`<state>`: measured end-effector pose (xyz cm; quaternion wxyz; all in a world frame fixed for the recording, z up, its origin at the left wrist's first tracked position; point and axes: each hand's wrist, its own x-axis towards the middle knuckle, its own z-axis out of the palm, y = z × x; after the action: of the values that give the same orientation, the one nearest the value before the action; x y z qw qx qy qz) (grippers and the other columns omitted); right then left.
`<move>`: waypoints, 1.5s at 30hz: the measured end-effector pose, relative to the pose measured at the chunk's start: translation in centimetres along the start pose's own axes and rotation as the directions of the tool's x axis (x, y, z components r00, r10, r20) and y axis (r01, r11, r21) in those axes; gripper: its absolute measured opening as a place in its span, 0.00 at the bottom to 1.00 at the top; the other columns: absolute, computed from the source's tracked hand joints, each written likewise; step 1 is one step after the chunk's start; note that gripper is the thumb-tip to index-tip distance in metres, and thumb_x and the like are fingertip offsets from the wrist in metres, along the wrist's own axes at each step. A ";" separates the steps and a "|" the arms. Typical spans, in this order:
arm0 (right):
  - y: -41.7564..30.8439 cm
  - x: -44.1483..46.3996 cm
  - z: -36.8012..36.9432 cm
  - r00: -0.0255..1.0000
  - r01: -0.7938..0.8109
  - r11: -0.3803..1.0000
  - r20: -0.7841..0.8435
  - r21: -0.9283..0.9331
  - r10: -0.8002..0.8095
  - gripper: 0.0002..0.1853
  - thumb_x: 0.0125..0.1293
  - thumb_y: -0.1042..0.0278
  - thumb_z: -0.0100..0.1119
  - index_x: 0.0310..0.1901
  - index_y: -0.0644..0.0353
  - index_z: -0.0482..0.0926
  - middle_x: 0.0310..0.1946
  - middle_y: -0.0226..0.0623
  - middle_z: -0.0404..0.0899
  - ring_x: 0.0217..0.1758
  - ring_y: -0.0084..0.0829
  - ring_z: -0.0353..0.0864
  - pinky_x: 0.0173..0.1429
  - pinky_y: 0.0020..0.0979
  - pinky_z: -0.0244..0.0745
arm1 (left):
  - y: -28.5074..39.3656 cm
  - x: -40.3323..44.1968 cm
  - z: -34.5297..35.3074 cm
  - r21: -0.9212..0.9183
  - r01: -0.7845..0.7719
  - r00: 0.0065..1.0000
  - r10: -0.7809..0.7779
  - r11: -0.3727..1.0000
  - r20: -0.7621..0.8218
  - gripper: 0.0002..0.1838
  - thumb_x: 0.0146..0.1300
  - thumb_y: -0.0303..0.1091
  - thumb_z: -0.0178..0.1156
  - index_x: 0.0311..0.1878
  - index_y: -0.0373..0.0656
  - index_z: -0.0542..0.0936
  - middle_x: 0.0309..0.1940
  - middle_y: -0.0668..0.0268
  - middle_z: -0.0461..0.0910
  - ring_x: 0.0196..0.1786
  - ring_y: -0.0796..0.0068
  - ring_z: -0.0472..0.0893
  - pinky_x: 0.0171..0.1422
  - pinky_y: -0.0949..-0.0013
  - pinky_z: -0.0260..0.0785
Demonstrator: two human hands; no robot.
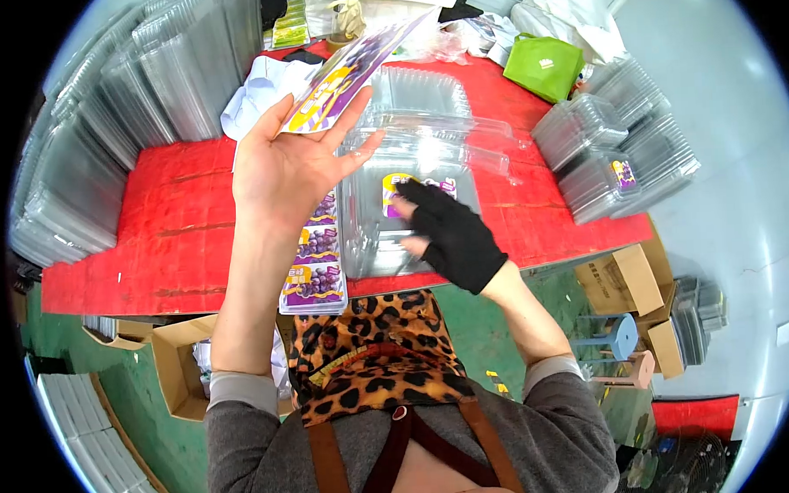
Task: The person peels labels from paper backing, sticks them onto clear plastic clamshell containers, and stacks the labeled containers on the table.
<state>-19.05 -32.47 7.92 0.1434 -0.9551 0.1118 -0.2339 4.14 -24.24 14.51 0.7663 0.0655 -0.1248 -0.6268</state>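
My left hand (288, 176), bare and palm up, holds a sheaf of printed grape label sheets (341, 83) between thumb and fingers. My right hand (455, 236) wears a black fingerless glove. Its fingers are stretched out over a purple and yellow grape label (391, 199), which lies on a clear plastic box (366, 247) in front of me. The fingertips are a little blurred and partly cover the label. To the left of that box, clear boxes with grape labels (317, 282) lie at the table's front edge.
Tall stacks of clear plastic boxes (180, 76) line the left side of the red table (181, 236). More clear boxes (586, 135) stand at the right, near a green bag (543, 67). Cardboard boxes (177, 367) and a blue stool (622, 336) are on the floor.
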 end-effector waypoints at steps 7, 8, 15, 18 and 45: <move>3.6 -6.8 -1.9 0.804 -0.551 0.832 -0.305 -0.061 0.511 0.15 0.69 0.61 0.60 0.45 0.66 0.84 0.41 0.51 0.83 0.47 0.48 0.83 0.52 0.41 0.77 | 0.0 -0.4 -0.8 0.003 0.036 0.998 -0.036 0.999 0.048 0.22 0.75 0.38 0.47 0.66 0.37 0.70 0.70 0.55 0.69 0.77 0.57 0.62 0.76 0.30 0.50; 3.6 -7.3 -2.1 0.792 -0.558 0.828 -0.262 0.054 0.551 0.14 0.69 0.62 0.60 0.43 0.66 0.85 0.37 0.50 0.83 0.43 0.47 0.83 0.48 0.40 0.77 | -0.1 -0.4 -0.7 0.005 0.035 0.999 -0.035 0.999 0.030 0.22 0.75 0.38 0.47 0.66 0.38 0.70 0.70 0.55 0.69 0.77 0.57 0.62 0.76 0.30 0.50; 5.8 -9.1 -1.6 0.808 -0.515 0.845 -0.249 0.145 0.535 0.11 0.69 0.64 0.60 0.41 0.65 0.84 0.28 0.47 0.77 0.33 0.45 0.79 0.39 0.39 0.73 | -0.3 -1.0 -0.1 0.021 0.029 0.997 -0.028 0.999 -0.072 0.23 0.75 0.40 0.45 0.67 0.37 0.70 0.70 0.56 0.70 0.77 0.58 0.62 0.77 0.31 0.50; 5.9 -9.2 -2.0 0.796 -0.528 0.817 -0.201 0.232 0.571 0.12 0.70 0.64 0.58 0.42 0.65 0.84 0.30 0.42 0.79 0.33 0.36 0.78 0.41 0.35 0.73 | -0.2 -1.3 -0.1 0.030 0.048 0.998 -0.046 0.998 -0.047 0.24 0.76 0.40 0.43 0.69 0.37 0.69 0.70 0.55 0.69 0.77 0.58 0.61 0.76 0.31 0.50; 1.7 -6.1 -7.6 0.620 -0.289 0.791 -0.525 0.539 0.584 0.19 0.70 0.72 0.57 0.61 0.64 0.77 0.55 0.38 0.81 0.57 0.27 0.78 0.61 0.28 0.71 | -3.5 -5.3 -2.8 0.352 -0.156 0.974 0.203 0.923 -0.099 0.21 0.75 0.38 0.50 0.63 0.33 0.72 0.61 0.56 0.77 0.63 0.65 0.77 0.70 0.61 0.66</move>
<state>-28.22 -34.06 11.33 0.3404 -0.6956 0.3389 -0.5343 0.67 -19.98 10.33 0.8042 0.2279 -0.1857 -0.5167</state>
